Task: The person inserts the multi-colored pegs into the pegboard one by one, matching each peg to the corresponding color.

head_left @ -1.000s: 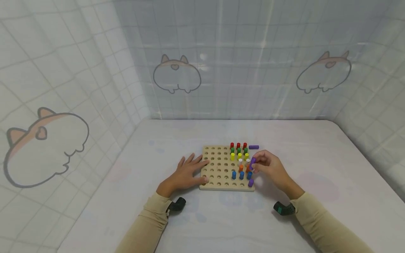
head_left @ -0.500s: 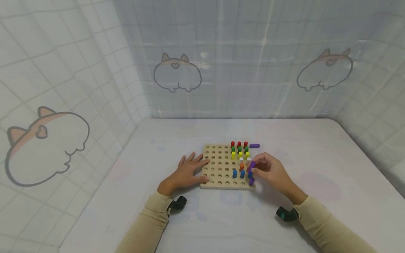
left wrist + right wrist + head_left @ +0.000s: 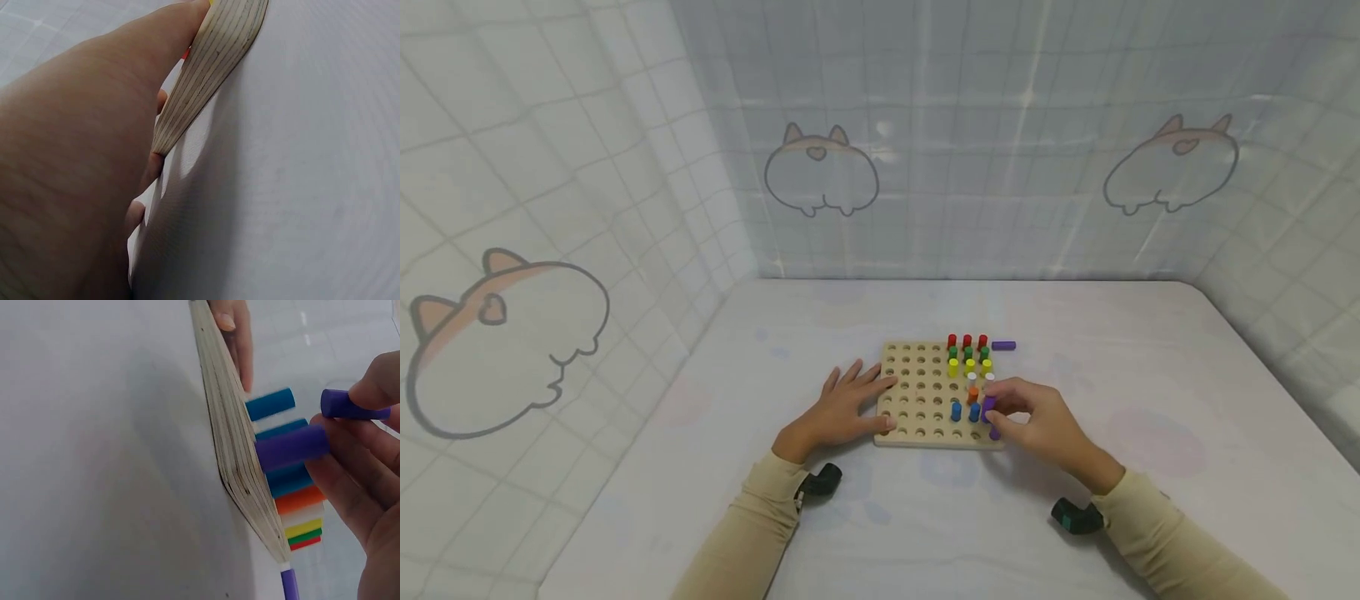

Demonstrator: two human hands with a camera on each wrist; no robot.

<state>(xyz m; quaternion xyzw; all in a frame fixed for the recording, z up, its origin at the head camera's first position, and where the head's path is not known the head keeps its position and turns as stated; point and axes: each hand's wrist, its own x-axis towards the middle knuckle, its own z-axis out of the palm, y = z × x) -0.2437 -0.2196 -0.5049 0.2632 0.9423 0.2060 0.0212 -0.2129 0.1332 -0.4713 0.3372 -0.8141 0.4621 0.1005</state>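
My right hand [image 3: 1041,421] pinches a purple peg [image 3: 350,405] between thumb and fingers, above the near right part of a wooden pegboard [image 3: 917,444]. In the right wrist view the peg is tilted and apart from the board. Another purple peg [image 3: 290,449] stands in the near right corner hole, close to my fingers. Two blue pegs [image 3: 957,412] show beside it; a third is hidden behind the hand in the head view. My left hand [image 3: 835,417] rests with spread fingers on the board's left edge, thumb and index finger over its top.
Rows of red [image 3: 967,342], green [image 3: 968,353], yellow [image 3: 970,367], white [image 3: 972,380] and orange pegs [image 3: 973,396] stand on the board's right side. A loose purple peg [image 3: 1003,346] lies past the far right corner. Bare holes fill the left side. A white-covered table [image 3: 820,317] surrounds it.
My right hand has moved nearer to me and slightly left with the purple peg, from beside the orange row to over the blue row. The left hand stays put.
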